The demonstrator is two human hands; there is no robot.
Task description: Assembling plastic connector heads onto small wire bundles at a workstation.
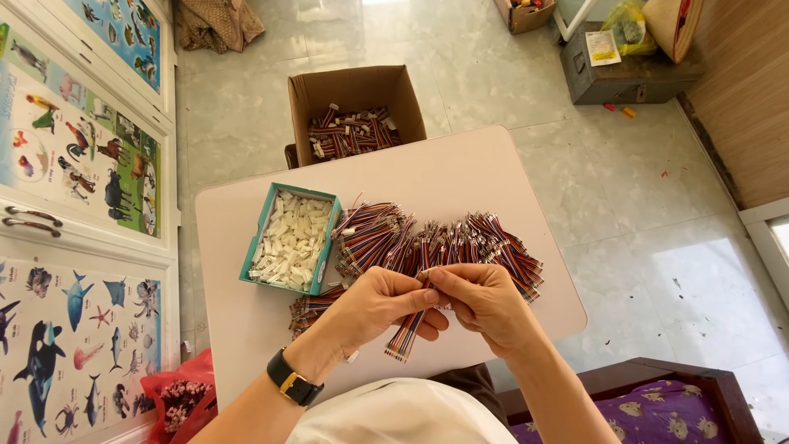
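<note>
Pale table point(246, 329) stood on tiled floor. Near its front edge, left hand point(374, 304) and right hand point(485, 300) pinched one striped wire bundle point(407, 333) together, ends dangling free; heaped bundles point(436, 242) and teal box point(265, 222) lay beyond, within reach.

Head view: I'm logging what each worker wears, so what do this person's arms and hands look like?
Both forearms are bare, with no sleeves showing and no gloves. The left hand has a black wristwatch with a gold-coloured buckle on its wrist. The right hand shows no ring, band or watch.
</note>
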